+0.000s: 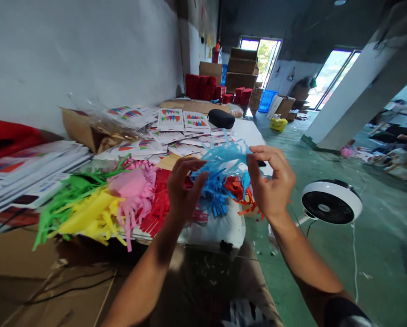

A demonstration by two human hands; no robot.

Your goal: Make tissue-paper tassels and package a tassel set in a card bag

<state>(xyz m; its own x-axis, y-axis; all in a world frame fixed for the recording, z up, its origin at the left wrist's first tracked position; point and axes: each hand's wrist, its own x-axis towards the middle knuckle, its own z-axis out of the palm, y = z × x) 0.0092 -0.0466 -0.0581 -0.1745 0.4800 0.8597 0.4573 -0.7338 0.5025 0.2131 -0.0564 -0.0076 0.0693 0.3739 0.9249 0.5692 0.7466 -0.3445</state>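
Note:
My right hand (273, 184) pinches one end of a light blue tissue-paper fringe (228, 154), held up above the table's near edge. At the other end, my left hand (186, 184) has its thumb and fingers apart, close beside the blue strips; whether it touches them I cannot tell. Below lies a pile of darker blue fringe (215, 188). Orange-red fringe (235, 187) is partly hidden behind my right hand. To the left of my left hand lie red fringe (159, 204), pink fringe (135, 186), yellow fringe (90, 213) and green fringe (77, 186).
Printed packets (171, 120) cover the table behind the fringes, with a black case (221, 118) among them. A stack of printed sheets (29, 168) and an open carton (77, 129) are at left. A white fan (331, 202) stands at right on the green floor.

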